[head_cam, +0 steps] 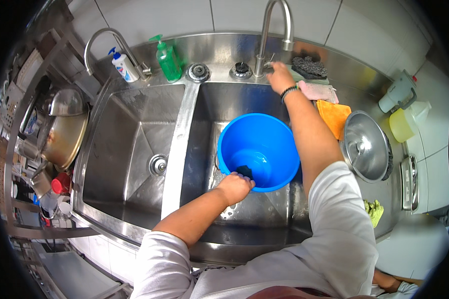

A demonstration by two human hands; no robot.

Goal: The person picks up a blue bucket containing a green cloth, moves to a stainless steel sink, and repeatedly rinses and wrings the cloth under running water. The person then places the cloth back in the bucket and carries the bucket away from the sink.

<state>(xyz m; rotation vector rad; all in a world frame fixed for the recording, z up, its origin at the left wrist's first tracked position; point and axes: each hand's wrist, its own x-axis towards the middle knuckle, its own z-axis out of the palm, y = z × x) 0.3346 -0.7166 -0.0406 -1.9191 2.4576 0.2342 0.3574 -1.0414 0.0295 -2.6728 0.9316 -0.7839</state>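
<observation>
A blue plastic bucket is held tilted over the right basin of a double stainless steel sink. My left hand grips its near rim, with a dark scouring pad showing just inside beside the fingers. A little water glistens on the bucket's bottom. My right hand, with a beaded bracelet at the wrist, reaches to the lever at the base of the right faucet. The fingertips are at the lever; whether they close on it cannot be told. No stream shows from the spout.
Behind the sink stand a green soap bottle, a white pump bottle and the left faucet. To the right lie a steel scrubber, pink cloth, orange cloth and metal bowl. A dish rack stands left.
</observation>
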